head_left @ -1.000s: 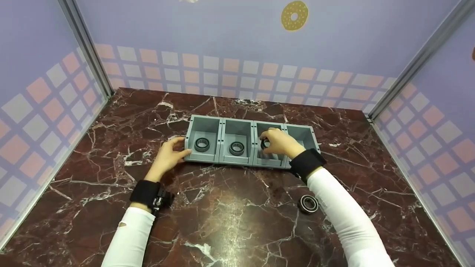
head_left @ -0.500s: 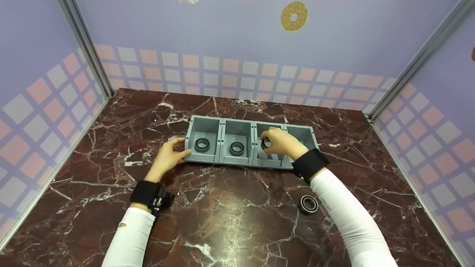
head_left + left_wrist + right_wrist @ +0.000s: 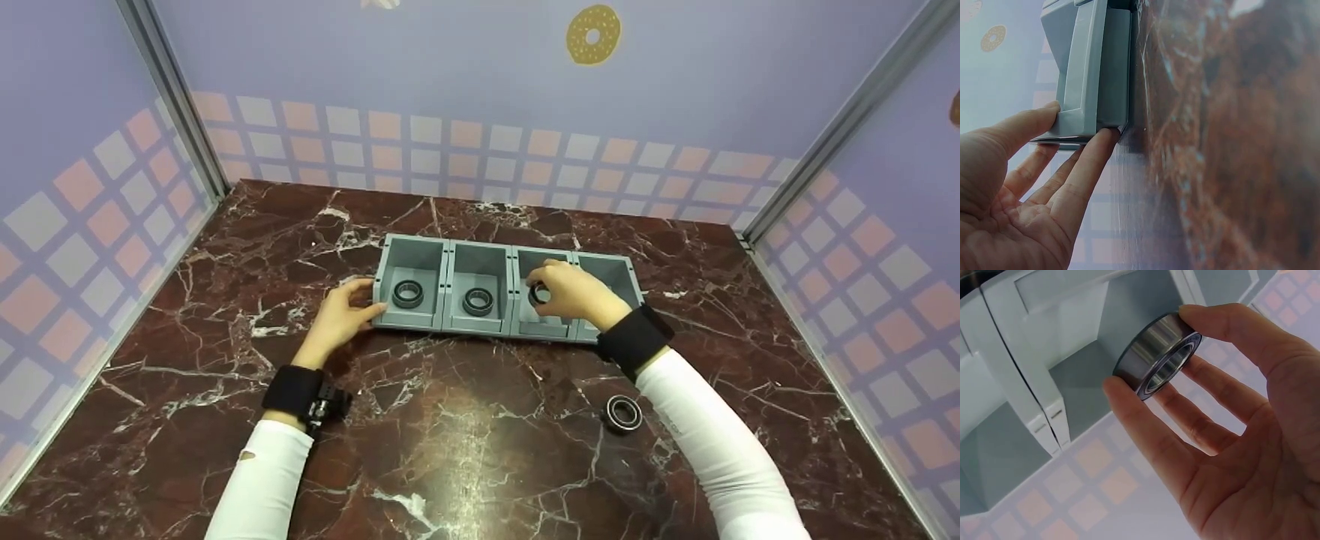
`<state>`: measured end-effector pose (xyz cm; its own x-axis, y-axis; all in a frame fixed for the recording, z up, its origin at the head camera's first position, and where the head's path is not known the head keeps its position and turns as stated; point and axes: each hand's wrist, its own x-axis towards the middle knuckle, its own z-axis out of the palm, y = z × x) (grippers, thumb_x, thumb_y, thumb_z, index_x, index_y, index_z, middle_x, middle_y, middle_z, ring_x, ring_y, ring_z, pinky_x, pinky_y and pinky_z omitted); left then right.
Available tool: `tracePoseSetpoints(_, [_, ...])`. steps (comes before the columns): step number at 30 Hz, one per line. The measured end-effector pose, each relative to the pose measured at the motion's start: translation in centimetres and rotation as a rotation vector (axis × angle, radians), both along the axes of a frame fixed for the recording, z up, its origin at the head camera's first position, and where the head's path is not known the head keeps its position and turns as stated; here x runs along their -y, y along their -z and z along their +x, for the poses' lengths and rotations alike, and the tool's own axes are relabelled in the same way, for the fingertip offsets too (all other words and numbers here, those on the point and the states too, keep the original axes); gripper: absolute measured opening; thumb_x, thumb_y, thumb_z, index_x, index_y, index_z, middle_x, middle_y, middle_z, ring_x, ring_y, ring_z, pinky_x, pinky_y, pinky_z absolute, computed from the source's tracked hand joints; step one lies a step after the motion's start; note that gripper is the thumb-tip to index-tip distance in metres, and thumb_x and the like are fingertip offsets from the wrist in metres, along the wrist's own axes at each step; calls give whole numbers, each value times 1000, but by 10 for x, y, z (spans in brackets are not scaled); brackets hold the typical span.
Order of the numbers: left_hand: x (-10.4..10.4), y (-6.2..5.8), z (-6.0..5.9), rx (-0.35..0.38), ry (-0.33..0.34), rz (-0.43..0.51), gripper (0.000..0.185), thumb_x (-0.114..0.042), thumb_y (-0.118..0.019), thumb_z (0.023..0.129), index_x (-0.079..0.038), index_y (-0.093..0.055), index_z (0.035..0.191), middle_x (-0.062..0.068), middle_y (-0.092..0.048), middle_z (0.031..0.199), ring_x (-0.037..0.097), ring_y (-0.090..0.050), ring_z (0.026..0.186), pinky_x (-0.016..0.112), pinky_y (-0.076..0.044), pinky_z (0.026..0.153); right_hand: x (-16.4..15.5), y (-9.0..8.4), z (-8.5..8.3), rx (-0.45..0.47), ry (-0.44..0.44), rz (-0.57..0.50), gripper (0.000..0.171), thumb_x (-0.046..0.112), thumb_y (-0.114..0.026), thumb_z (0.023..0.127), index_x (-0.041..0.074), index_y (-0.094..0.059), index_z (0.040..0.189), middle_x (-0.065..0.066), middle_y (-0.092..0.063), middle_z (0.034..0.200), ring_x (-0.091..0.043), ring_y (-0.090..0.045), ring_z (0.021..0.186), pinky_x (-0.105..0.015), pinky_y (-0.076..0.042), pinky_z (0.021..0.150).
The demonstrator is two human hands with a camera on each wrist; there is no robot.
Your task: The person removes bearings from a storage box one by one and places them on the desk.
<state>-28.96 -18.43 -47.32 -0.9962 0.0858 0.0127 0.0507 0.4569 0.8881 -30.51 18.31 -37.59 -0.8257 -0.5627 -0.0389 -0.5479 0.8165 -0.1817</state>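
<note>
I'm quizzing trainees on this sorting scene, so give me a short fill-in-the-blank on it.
1. The grey tray has ____ compartments in a row.
2. The right hand pinches a ring over the ____ compartment from the left.
3. The left hand touches the tray's ____ end.
4. One loose ring lies on the ____ tabletop.

Missing words: four; third; left; marble

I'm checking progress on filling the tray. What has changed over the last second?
Very little. The right hand still pinches a bearing over the third compartment, its wrist shifted slightly right. The left hand still touches the tray at its left end. Two bearings stay in their compartments, and the loose bearing stays on the table.
</note>
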Motion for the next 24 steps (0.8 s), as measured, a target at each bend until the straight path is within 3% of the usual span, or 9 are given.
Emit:
tracePoseSetpoints(5, [1,0,1,31,2,-15,60,-16,-66,101,2,-42,154,32,-50,151,46,-62,126,31,-63,83,0,-3,6,-4,-37,3,41,9,-75,87,-1,-70,126,-22,-67,116,-33,-60,96,-49,-52,87])
tracePoseSetpoints(24, [-1,0,0,23,-3,-6,60,-15,-66,101,4,-42,153,32,-50,151,45,-63,125,25,-62,77,-6,-7,30,-32,-96,1,31,7,-75,86,2,-72,117,-19,-66,108,-31,-60,90,-46,-53,83])
